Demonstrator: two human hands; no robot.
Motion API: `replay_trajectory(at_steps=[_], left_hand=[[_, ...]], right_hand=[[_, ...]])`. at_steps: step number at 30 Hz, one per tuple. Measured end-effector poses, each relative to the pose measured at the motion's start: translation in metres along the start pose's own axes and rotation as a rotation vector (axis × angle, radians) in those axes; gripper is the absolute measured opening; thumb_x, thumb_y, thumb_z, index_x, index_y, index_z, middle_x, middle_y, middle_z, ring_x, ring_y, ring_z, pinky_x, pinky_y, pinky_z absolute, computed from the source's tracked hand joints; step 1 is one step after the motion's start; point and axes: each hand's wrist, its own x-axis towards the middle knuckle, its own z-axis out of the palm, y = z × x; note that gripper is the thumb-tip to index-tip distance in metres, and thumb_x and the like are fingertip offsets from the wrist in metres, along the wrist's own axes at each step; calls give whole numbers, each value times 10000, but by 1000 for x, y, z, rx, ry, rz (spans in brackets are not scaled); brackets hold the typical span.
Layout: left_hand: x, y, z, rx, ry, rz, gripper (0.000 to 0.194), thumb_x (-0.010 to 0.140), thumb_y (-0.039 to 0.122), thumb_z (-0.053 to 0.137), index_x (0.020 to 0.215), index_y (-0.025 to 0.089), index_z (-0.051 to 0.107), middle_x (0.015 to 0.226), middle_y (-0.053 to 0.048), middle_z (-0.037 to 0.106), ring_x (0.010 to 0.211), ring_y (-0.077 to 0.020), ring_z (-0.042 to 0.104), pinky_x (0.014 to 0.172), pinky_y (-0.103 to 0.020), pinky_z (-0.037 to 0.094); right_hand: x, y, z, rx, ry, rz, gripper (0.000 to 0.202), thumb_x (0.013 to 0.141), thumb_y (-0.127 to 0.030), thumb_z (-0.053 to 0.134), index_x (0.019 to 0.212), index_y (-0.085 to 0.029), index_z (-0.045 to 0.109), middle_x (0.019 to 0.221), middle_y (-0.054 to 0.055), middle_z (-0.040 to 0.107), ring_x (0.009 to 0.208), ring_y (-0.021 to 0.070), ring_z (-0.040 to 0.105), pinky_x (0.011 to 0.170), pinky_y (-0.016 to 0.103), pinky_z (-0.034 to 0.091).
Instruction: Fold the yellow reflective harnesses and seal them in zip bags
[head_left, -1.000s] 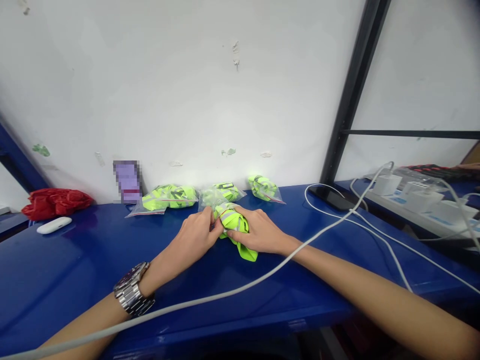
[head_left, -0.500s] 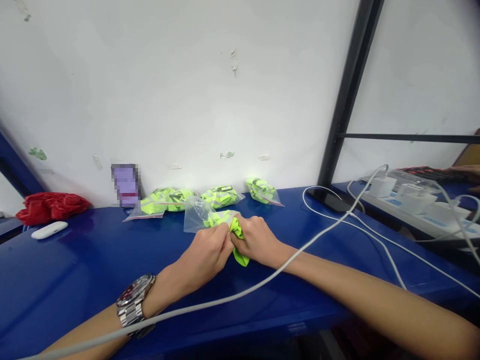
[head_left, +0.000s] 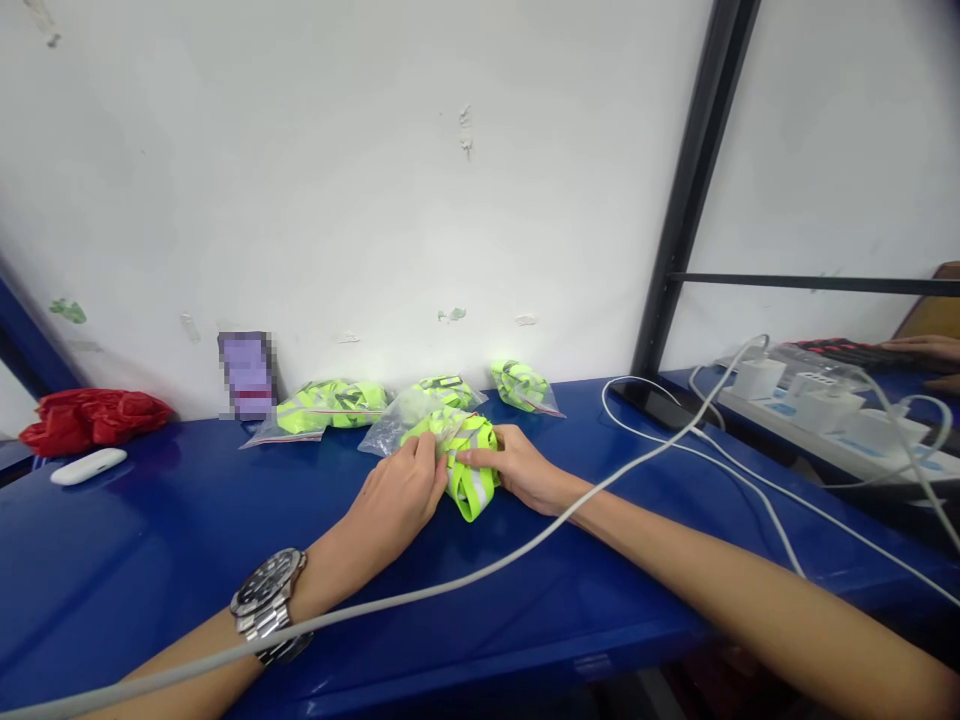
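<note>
A bunched neon-yellow strap with grey reflective bands [head_left: 472, 480] lies between my hands, its far part inside a clear plastic bag [head_left: 386, 425]. My left hand [head_left: 401, 485] is closed on the near edge of the bag, beside the strap. From the right, my right hand [head_left: 521, 467] grips the strap, thumb on top and the other fingers partly hidden behind it. Behind them, against the wall, sit more bagged yellow straps: one at the left [head_left: 337, 403], one in the middle [head_left: 448, 388] and one at the right [head_left: 523, 385].
On the blue table [head_left: 187, 530] are a red bag [head_left: 97, 418], a white case [head_left: 88, 467], an upright phone [head_left: 247, 375] and a dark phone [head_left: 660, 405]. A white cable [head_left: 450, 588] crosses before my arms. Chargers fill a power strip [head_left: 847, 430]; another person's hand shows far right.
My right hand has shifted its grip to the strap's right side, and my left hand has moved slightly left. More of the strap shows, spread wider between them.
</note>
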Motion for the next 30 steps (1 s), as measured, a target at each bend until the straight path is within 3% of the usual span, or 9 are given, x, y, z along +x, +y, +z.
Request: replay_trajectory(at_steps=[3, 7, 14, 17, 19, 22, 24, 27, 30], left_hand=[[2, -6, 1, 13, -38, 121, 193, 950, 139, 286, 880, 152, 466, 794, -77, 562, 649, -208, 571, 552, -307, 419], [1, -9, -5, -38, -79, 333, 211, 923, 81, 301, 849, 157, 483, 785, -65, 541, 646, -194, 523, 564, -300, 418], [-8, 16, -16, -53, -126, 361, 194, 899, 64, 350, 1000, 137, 498, 856, -80, 575, 673, -193, 534, 612, -316, 447], [-8, 17, -17, -107, -92, 350, 216, 949, 110, 301, 1030, 141, 499, 853, -72, 582, 670, -191, 546, 607, -316, 443], [-6, 8, -20, -139, -63, 344, 217, 989, 273, 337, 996, 145, 511, 831, -67, 585, 666, -192, 557, 599, -312, 443], [0, -13, -25, -87, 62, 354, 485, 855, 589, 526, 1034, 138, 527, 917, -116, 601, 805, -258, 592, 695, -381, 479], [5, -25, -26, 3, 173, 346, 743, 706, 666, 650, 1186, 124, 488, 1102, -198, 572, 1018, -367, 552, 846, -512, 448], [6, -31, -20, -16, 152, 307, 1018, 598, 591, 761, 1372, 104, 313, 1326, -270, 449, 1216, -438, 444, 964, -570, 383], [4, -25, -11, -159, 11, 245, 979, 604, 402, 751, 1392, 129, 237, 1325, -231, 479, 1180, -382, 522, 909, -482, 467]], right_hand=[[-1, 3, 1, -59, -23, -22, 428, 644, -393, 799, 935, -120, 644, 851, 50, 677, 753, 179, 621, 718, 303, 495], [-2, 10, 4, -367, 119, -162, 309, 745, -369, 700, 914, -118, 641, 843, 43, 671, 762, 189, 594, 673, 274, 472], [-2, 9, 3, -729, 230, -315, 44, 727, -160, 556, 713, -128, 583, 648, -14, 566, 619, 133, 498, 554, 225, 365], [1, 1, -3, -646, 147, -265, 75, 709, -172, 592, 747, -112, 614, 694, 1, 604, 639, 135, 514, 585, 235, 408], [2, -5, -7, -519, 114, -231, 177, 713, -253, 661, 799, -100, 636, 728, 19, 630, 645, 137, 535, 597, 244, 444], [2, -13, -11, -337, 119, -160, 340, 733, -431, 702, 783, -102, 636, 643, 18, 612, 527, 118, 531, 486, 231, 447], [-1, -16, -11, -257, 97, -99, 408, 730, -508, 702, 729, -108, 622, 561, 4, 577, 431, 105, 501, 380, 214, 402], [-5, -18, -10, -155, -5, -19, 436, 693, -527, 738, 706, -106, 620, 542, -6, 564, 402, 92, 490, 338, 197, 380], [-9, -19, -11, -53, -205, 123, 422, 676, -480, 773, 775, -91, 644, 604, 3, 593, 463, 89, 530, 410, 199, 437]])
